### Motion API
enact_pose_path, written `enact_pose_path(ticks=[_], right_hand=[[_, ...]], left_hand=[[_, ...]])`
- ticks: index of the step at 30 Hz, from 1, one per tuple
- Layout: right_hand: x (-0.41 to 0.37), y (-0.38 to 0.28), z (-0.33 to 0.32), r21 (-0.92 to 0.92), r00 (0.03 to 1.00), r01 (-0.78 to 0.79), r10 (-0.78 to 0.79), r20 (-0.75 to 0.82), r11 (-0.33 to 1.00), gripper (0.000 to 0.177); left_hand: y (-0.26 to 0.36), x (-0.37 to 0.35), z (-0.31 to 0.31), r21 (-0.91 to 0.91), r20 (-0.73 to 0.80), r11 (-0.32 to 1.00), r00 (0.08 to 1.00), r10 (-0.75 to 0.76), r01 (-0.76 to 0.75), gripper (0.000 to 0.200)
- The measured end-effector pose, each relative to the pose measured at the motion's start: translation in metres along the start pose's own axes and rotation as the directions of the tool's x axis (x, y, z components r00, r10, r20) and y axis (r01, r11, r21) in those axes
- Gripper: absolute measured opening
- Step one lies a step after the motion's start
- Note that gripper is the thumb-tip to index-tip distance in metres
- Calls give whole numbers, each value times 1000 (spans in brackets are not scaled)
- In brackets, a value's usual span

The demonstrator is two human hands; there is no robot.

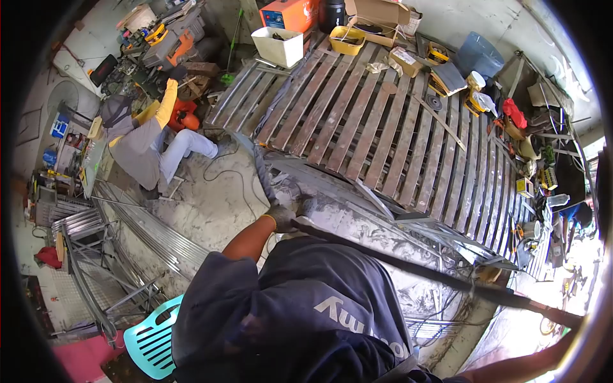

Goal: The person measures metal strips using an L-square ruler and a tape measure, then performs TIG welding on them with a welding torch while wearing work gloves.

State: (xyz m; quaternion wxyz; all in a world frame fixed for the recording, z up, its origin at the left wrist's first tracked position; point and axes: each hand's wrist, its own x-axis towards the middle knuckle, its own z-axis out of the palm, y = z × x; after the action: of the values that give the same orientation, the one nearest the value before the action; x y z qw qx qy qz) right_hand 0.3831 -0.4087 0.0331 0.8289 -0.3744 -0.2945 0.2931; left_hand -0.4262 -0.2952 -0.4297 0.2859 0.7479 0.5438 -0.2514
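Note:
My left hand (281,219), in a dark glove with a yellow cuff, is closed at the near-left end of a long dark bar (408,265). The bar slants across the front of my body to the right. At the right edge, my right hand (570,320) is closed around its other end, partly lost in glare and the dark rim. A dark, strap-like length (262,172) rises from beside my left hand toward the slatted metal bench (357,121). My dark shirt (319,300) fills the lower middle.
A co-worker (143,147) sits low at the upper left near tools. Metal tubes (137,223) lie on the left floor, beside a turquoise plastic chair (153,338). On the bench stand a white bin (278,46) and a yellow tub (347,41). A cable (242,182) crosses the floor.

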Motion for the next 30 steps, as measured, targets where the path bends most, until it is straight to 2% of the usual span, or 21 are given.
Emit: enact_pose_path(ticks=[2, 3, 4, 5, 6, 8, 9, 10, 11, 14, 15, 17, 18, 20, 21, 24, 26, 27, 28, 29, 30], right_hand=[[12, -28, -9, -347, 988, 115, -143, -59, 931, 29], [18, -39, -14, -530, 973, 153, -219, -65, 834, 29], [22, -51, -17, -689, 956, 170, -287, -57, 704, 29], [29, -61, -19, -812, 938, 179, -345, -29, 556, 29], [32, -73, -21, -899, 921, 182, -389, 13, 399, 29], [37, -96, -28, -980, 898, 159, -430, 93, 120, 30], [41, -105, -33, -990, 893, 142, -433, 122, 14, 30], [44, -113, -38, -987, 897, 136, -413, 160, -88, 30], [47, -117, -43, -980, 909, 116, -381, 171, -162, 31], [43, -114, -37, -925, 936, 119, -270, 226, -361, 32], [41, -106, -32, -881, 915, 169, -261, 306, -442, 30], [33, -78, -8, -612, 796, 297, -165, 583, -733, 26], [27, -61, 4, -457, 732, 292, -111, 672, -840, 25], [7, -24, 69, -462, 803, 333, -9, 595, -822, 20], [-2, -8, 105, -421, 811, 419, 123, 572, -805, 18], [-9, 52, 101, -670, 690, 555, -178, 702, -493, 8], [-2, 76, 84, -829, 816, 505, -180, 549, -242, 14], [0, 89, 79, -912, 896, 410, -185, 405, -10, 16], [2, 107, 76, -901, 974, 221, -124, 188, 374, 18], [0, 127, 77, -723, 999, 30, -12, 30, 690, 20], [-7, 147, 81, -572, 996, -89, 75, -49, 815, 23]], left_hand=[[-32, 4, -7, 121, -6, 993, 1000, 18, -17, 42], [-59, 6, -3, 197, -70, 980, 997, -19, 33, 38], [-66, -24, -43, 250, -36, 964, 996, -86, 92, 34], [-108, -9, -27, 276, -49, 941, 981, -189, 195, 33], [-152, 3, -16, 262, 27, 926, 957, -290, 273, 34], [-194, -34, -64, 305, -71, 857, 907, -414, 415, 34], [-200, -68, -109, 314, -117, 820, 877, -466, 478, 34], [-219, -84, -142, 350, -54, 783, 845, -531, 514, 36], [-235, -104, -173, 378, -80, 738, 814, -576, 559, 35], [-261, -174, -277, 331, -316, 673, 749, -582, 662, 34], [-267, -189, -303, 295, -367, 692, 747, -554, 659, 35], [-279, -196, -334, 209, -419, 777, 772, -478, 594, 36], [-286, -194, -345, 168, -430, 820, 789, -438, 547, 37], [-287, -184, -365, 45, -406, 911, 841, -358, 410, 39], [-298, -174, -362, 41, -381, 923, 860, -339, 382, 38], [-340, -118, -327, 90, -322, 957, 918, -233, 275, 33], [-385, -74, -283, 78, -328, 942, 900, -285, 327, 29], [-405, -57, -266, 73, -332, 933, 891, -311, 353, 28], [-415, -51, -254, 107, -364, 912, 869, -335, 396, 24], [-426, -47, -243, 128, -366, 912, 874, -321, 389, 24], [-441, -43, -232, 145, -366, 915, 879, -305, 378, 24]])
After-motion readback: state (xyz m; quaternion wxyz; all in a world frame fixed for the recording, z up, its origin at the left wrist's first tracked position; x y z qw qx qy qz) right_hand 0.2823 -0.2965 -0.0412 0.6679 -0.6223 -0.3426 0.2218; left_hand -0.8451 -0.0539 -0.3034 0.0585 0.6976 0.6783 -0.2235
